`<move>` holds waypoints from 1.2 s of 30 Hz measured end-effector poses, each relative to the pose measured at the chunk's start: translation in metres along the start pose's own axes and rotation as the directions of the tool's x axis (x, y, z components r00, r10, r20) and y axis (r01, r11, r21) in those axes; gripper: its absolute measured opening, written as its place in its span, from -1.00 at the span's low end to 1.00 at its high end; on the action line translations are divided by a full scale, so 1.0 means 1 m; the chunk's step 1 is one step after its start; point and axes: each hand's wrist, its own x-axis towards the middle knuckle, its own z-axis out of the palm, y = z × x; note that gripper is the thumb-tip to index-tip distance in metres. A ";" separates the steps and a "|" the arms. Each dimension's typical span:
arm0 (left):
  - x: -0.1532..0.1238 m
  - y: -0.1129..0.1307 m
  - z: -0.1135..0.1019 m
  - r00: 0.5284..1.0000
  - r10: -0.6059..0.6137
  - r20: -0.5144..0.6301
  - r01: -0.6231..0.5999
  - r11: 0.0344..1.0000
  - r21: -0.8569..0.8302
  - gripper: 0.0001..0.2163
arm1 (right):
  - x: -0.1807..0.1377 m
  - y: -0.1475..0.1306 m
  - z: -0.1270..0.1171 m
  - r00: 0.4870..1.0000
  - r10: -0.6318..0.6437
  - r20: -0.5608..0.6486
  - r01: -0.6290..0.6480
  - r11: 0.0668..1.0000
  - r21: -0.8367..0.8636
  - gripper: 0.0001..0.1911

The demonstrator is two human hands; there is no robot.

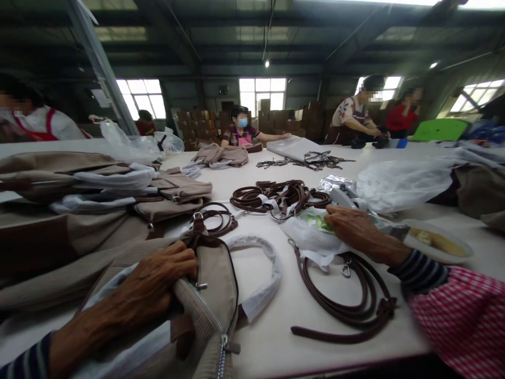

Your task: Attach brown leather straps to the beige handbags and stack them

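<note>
My left hand (152,287) rests closed over the top of a beige handbag (213,295) with a zipper, at the near left of the white table (276,316). The bag's handle (264,263) is wrapped in white paper. My right hand (355,229) lies with fingers curled on a crumpled clear plastic bag (311,231) with something green inside. A brown leather strap (355,300) with a metal clasp lies coiled just below that hand.
Several beige bags (79,195) are stacked at the left. A pile of brown straps (280,197) lies mid-table, more plastic bags (402,181) at the right, a plate (437,245) by my right forearm. Other people work at the far side.
</note>
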 end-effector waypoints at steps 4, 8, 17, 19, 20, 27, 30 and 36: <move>-0.006 -0.006 0.005 0.998 0.033 -0.062 -0.035 0.999 -0.035 -0.68 | -0.008 0.019 -0.002 0.999 0.011 -0.037 -0.010 0.999 0.039 -0.72; -0.008 -0.008 0.008 0.995 0.055 -0.082 -0.059 0.997 -0.046 -0.66 | -0.006 0.030 -0.007 0.989 0.118 -0.085 -0.087 0.949 0.302 -0.81; -0.008 0.008 -0.005 0.994 0.028 -0.105 -0.031 0.999 -0.028 -0.69 | 0.039 -0.079 -0.056 0.993 -0.092 -0.075 0.102 0.328 0.939 -0.69; -0.008 0.009 -0.006 0.995 0.010 -0.096 -0.011 1.000 -0.012 -0.71 | 0.051 -0.120 -0.067 0.953 -0.282 -0.110 0.173 0.210 0.962 -0.68; -0.008 0.010 -0.007 0.996 0.008 -0.093 -0.008 1.000 -0.005 -0.72 | 0.057 -0.141 -0.069 0.922 -0.369 -0.120 0.191 0.162 0.968 -0.67; -0.004 0.017 -0.011 0.996 0.011 -0.083 -0.005 0.997 0.073 -0.72 | 0.094 -0.234 -0.028 0.846 -0.530 0.055 -0.036 0.047 0.998 -0.87; -0.002 0.018 -0.011 0.997 -0.003 -0.081 0.011 0.996 0.089 -0.73 | 0.098 -0.248 -0.022 0.838 -0.528 0.136 -0.137 0.038 0.990 -0.91; 0.000 0.015 -0.007 0.989 0.015 -0.150 -0.003 0.996 0.086 -0.80 | 0.099 -0.268 -0.022 0.901 -0.433 0.015 0.075 0.191 0.979 -0.85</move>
